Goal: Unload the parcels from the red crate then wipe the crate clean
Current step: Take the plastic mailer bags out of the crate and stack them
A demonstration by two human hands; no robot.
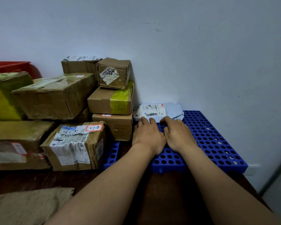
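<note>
Grey mailer parcel (159,111) seen just right of centre, toward 3 o'clock, laid on blue perforated pallet (209,140) against wall. Left hand (147,135) rested on pallet, fingers fairly straight, tips touching parcel's near edge. Right hand (178,135) pressed beside it, fingers bent at same edge; whether parcel is gripped cannot be told. Red crate (10,66) glimpsed at 10 o'clock behind stacked cardboard boxes (55,98). Beige cloth (28,207) spread at 7 o'clock.
</note>
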